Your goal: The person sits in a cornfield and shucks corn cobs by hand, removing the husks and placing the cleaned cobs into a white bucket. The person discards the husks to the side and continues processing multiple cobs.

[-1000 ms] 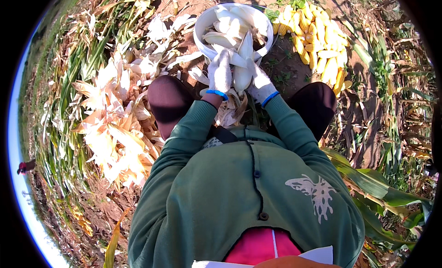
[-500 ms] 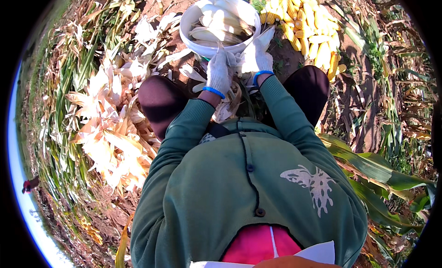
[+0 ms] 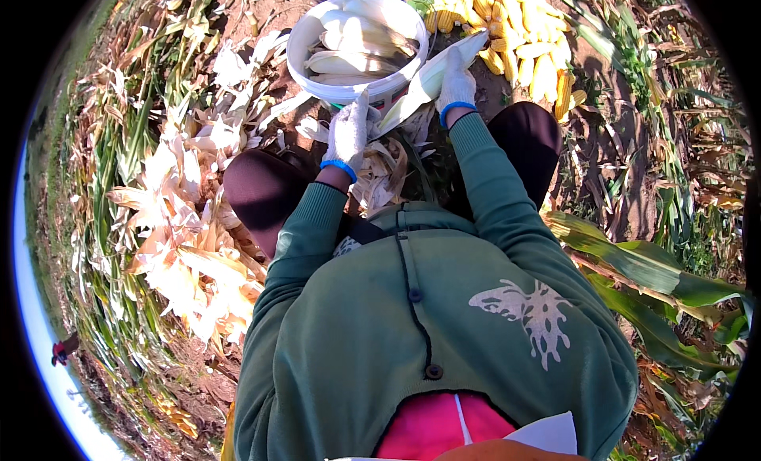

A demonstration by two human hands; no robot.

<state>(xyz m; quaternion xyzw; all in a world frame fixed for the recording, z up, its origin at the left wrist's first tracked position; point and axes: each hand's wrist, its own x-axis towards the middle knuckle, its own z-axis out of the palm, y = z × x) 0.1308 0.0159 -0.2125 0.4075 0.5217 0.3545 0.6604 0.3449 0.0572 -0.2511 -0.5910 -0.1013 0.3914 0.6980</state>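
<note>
My right hand (image 3: 457,87), in a white knit glove with a blue cuff, is closed around a pale, husk-covered ear of corn (image 3: 429,82). The ear slants with its tip toward the upper right. A husk leaf (image 3: 391,122) stretches from its lower end to my left hand (image 3: 349,134), gloved the same way. My left fingers are closed on that leaf, thumb pointing up, though they are partly hidden. Just beyond both hands stands a white bucket (image 3: 296,55) holding several unhusked ears (image 3: 358,42).
Husked yellow cobs (image 3: 523,34) lie heaped to the right of the bucket. A big pile of dry husks (image 3: 194,239) spreads at my left. My knees (image 3: 265,187) flank the work. Green corn leaves (image 3: 634,267) lie at the right; a distant person (image 3: 63,350) shows at the far left.
My hands, close together before, have drawn apart, the left going left and down. The ear in my right hand now shows at full length, with its husk leaf stretched between the hands.
</note>
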